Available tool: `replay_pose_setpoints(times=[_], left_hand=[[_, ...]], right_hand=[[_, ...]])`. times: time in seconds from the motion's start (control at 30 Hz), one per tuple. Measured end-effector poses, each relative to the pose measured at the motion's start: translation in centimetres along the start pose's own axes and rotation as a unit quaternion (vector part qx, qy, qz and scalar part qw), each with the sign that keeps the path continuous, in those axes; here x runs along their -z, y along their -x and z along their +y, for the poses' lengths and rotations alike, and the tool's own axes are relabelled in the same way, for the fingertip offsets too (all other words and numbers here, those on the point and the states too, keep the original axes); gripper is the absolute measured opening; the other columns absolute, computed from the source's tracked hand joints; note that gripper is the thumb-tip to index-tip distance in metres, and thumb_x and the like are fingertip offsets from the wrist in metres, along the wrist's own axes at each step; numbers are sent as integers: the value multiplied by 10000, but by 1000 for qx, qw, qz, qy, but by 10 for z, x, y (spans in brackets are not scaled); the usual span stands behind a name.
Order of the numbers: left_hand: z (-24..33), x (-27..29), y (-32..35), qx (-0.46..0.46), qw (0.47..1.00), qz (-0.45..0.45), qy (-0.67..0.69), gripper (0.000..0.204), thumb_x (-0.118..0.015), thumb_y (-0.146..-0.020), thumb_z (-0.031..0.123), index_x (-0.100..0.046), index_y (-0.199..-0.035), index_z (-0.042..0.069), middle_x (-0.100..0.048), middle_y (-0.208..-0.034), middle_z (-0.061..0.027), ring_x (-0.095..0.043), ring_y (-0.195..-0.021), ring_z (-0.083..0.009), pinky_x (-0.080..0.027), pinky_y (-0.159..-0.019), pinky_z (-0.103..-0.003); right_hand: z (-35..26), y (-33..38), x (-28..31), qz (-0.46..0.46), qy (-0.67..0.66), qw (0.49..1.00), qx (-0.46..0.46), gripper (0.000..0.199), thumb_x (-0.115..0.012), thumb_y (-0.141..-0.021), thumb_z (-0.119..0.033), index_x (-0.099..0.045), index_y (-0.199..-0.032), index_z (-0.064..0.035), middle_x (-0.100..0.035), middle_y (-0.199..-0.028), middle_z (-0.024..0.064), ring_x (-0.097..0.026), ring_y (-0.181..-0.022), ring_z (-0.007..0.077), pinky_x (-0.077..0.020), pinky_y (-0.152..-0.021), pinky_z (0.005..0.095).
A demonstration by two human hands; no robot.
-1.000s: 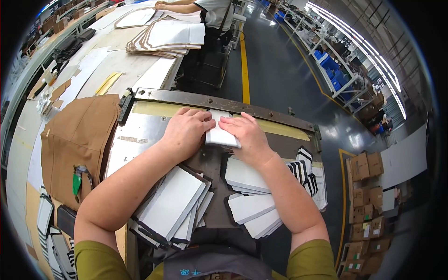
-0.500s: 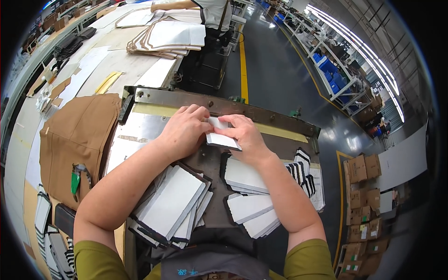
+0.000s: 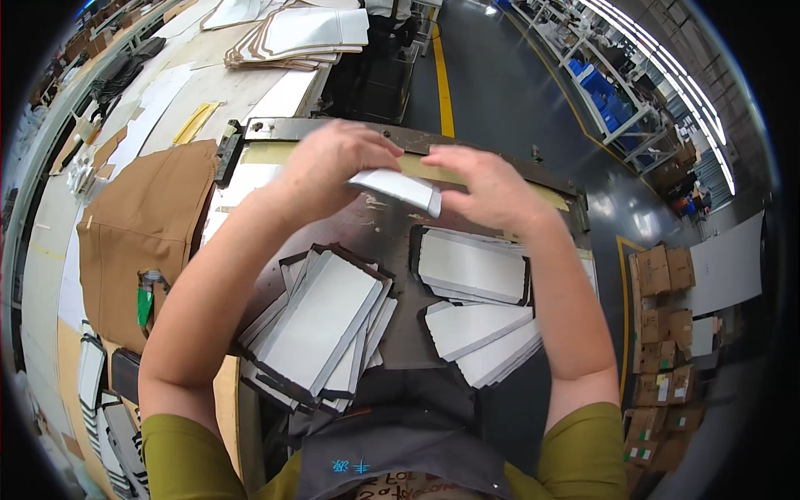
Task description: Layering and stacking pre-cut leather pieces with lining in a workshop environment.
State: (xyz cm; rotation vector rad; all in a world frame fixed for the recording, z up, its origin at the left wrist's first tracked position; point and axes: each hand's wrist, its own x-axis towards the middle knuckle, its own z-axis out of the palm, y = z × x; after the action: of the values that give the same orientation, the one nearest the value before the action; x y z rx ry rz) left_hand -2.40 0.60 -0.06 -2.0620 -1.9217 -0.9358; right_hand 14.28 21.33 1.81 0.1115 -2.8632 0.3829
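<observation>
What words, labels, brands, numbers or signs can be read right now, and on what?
Grey apron: blue characters, not copied here.
Picture's lower edge, below those: dark lettering, partly cut off, not copied here.
Cardboard boxes: labels too small to read.
White piece in the left hand: no writing visible.

Had a narrow bare lane of counter point(image 3: 408, 325) at frame centre, between the left panel stack point(image 3: 325, 304) and the fanned right panels point(image 3: 473, 265). Met a white panel point(image 3: 392, 188) higher up, between left hand point(image 3: 340, 160) and right hand point(image 3: 493, 190). Was bounded at upper centre by a metal bar point(image 3: 415, 142), at left by brown fabric point(image 3: 146, 242).
</observation>
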Motion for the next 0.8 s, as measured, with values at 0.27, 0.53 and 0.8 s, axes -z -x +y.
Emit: replay_pose_setpoints(times=[0.27, 0.53, 0.8], left_hand=[[100, 81, 53, 22, 958, -249, -138, 275, -583, -813, 42, -744, -1028, 102, -726, -1094, -42, -669, -1052, -200, -420, -1081, -425], [124, 52, 32, -16, 967, -246, 59, 265, -619, -773, -27, -729, -1002, 48, -703, -1143, -64, -628, -1082, -242, -436, -1032, -392], [121, -10, 17, -28, 954, -297, -23, 384, -616, -801, 14, -653, -1181, 47, -629, -1126, -85, -582, -1090, -249, -447, -990, -355]], right_hand=[[-51, 80, 40, -199, 8, 979, -33, 462, -706, -801, -124, -635, -1249, -41, -638, -1267, 142, -598, -1179, 330, -511, -968, 413], [-38, 107, 20, -105, -11, 994, -32, 486, -667, -772, -159, -636, -1235, -13, -616, -1321, 172, -585, -1203, 344, -494, -993, 436], [-54, 101, 9, -75, 69, 995, 0, 377, -662, -783, -170, -666, -1117, 5, -684, -1148, 161, -659, -1029, 329, -534, -880, 419]])
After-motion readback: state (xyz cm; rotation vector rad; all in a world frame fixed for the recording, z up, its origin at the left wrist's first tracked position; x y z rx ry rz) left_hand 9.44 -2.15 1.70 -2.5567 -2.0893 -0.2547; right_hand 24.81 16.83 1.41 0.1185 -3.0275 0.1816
